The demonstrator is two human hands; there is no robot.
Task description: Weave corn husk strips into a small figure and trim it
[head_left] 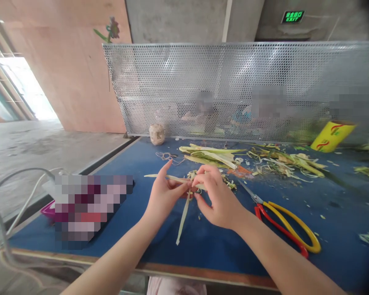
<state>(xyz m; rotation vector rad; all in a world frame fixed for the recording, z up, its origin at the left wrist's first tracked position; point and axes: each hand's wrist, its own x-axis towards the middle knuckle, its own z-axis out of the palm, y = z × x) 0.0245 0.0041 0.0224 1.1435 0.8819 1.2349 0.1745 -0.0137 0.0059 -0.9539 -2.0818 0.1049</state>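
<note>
My left hand (166, 188) and my right hand (219, 196) meet over the middle of the blue table, fingertips almost touching. Both pinch pale, flat leaf strips, like corn husk, that cross between the fingers. One leaf strip (183, 221) hangs down toward me, and another strip (152, 175) sticks out to the left behind my left thumb. My fingers hide the crossing itself. Small pale knotted bits (229, 181) lie just behind my right hand. To the right of that hand rest scissors (275, 213) with one red and one yellow handle loop.
Behind the hands lies a pile of long green-yellow leaves (207, 153), with more scraps (295, 162) to the right. A ball of twine (156, 134), a yellow tube (333, 136) and a perforated metal screen (184, 82) stand along the back. A blurred-out item and magenta tray (48, 208) are at left.
</note>
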